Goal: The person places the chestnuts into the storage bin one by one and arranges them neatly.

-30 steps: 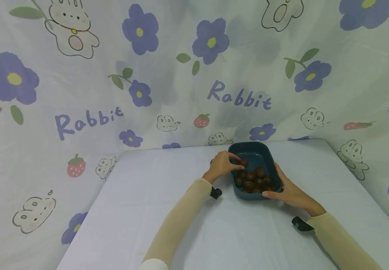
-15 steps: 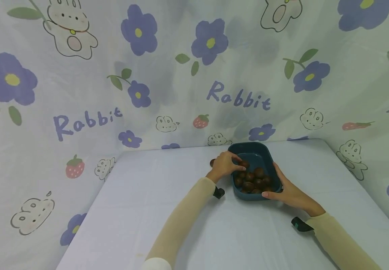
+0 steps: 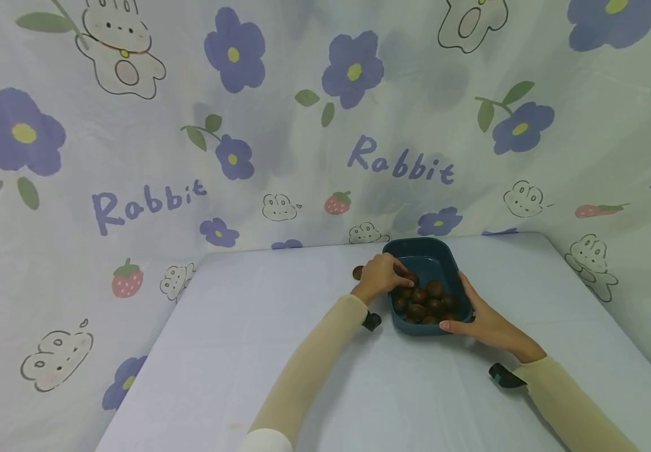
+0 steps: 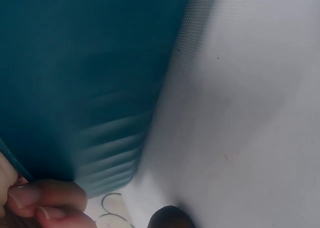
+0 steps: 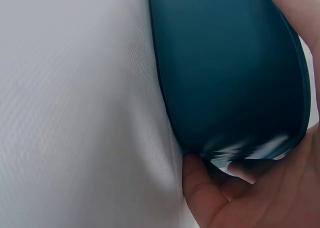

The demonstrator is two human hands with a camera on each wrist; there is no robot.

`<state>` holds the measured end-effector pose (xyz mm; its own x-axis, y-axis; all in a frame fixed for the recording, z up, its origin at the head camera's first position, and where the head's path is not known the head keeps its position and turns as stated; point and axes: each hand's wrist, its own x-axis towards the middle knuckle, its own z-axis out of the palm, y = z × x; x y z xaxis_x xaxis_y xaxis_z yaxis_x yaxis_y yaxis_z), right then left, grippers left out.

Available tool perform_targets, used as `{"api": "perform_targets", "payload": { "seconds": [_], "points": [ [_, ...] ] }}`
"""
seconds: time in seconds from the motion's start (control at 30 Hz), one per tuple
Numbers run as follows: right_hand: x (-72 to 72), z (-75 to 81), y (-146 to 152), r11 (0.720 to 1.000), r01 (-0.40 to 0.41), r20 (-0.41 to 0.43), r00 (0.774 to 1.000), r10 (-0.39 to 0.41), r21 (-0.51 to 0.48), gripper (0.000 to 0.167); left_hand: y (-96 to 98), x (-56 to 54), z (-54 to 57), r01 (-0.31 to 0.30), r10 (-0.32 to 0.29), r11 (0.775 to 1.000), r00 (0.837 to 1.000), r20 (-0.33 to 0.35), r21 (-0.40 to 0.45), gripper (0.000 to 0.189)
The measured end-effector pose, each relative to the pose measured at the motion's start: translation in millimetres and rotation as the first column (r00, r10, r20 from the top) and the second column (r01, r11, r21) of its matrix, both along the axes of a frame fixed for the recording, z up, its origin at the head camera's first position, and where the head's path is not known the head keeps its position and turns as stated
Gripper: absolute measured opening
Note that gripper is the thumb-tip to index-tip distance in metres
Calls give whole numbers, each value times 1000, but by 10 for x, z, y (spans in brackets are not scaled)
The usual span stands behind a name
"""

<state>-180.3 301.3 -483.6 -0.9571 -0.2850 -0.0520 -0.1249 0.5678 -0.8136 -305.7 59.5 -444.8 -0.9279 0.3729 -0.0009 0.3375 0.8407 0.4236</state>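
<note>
A dark blue deep rectangular box [image 3: 428, 266] stands near the table's back edge. Several dark brown, round fruits [image 3: 417, 312], like passion fruits, lie heaped in its near half. My left hand [image 3: 380, 275] reaches over the left rim, pinching one brown fruit [image 3: 413, 277] just above the heap. Its curled fingers [image 4: 55, 193] show beside the box wall in the left wrist view; the fruit is hidden there. My right hand [image 3: 491, 325] grips the box's near right corner, thumb at the front and fingers along the right side. One more brown fruit [image 3: 358, 272] lies on the table behind my left hand.
White cloth covers the table [image 3: 235, 339]. Close behind the box hangs a curtain [image 3: 280, 144] printed with flowers and rabbits. A black wrist device [image 3: 371, 321] shows under my left cuff, another black wrist device [image 3: 506, 376] under my right.
My left hand has moved a little to the right and deeper over the box with the fruit, uncovering the fruit on the table. My right hand and the box have stayed put.
</note>
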Motion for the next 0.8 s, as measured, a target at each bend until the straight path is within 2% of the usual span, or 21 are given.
{"api": "perform_targets", "payload": {
  "seconds": [0.3,0.53,0.7,0.8],
  "points": [
    [-8,-10,0,1000,0,7,1000,0,10,125,20,1,6,-1,2,999,1000,20,-32,24],
    [-14,-8,18,1000,-2,9,1000,1,10,124,17,-3,21,31,-29,999,999,32,-40,15],
    [-4,-1,14,1000,-1,8,1000,1,7,125,-25,16,17,34,-34,999,999,15,-2,17],
    [-3,-2,7,1000,-3,5,1000,3,9,124,-105,39,43,39,-39,998,999,-15,53,21]
  ]
}}
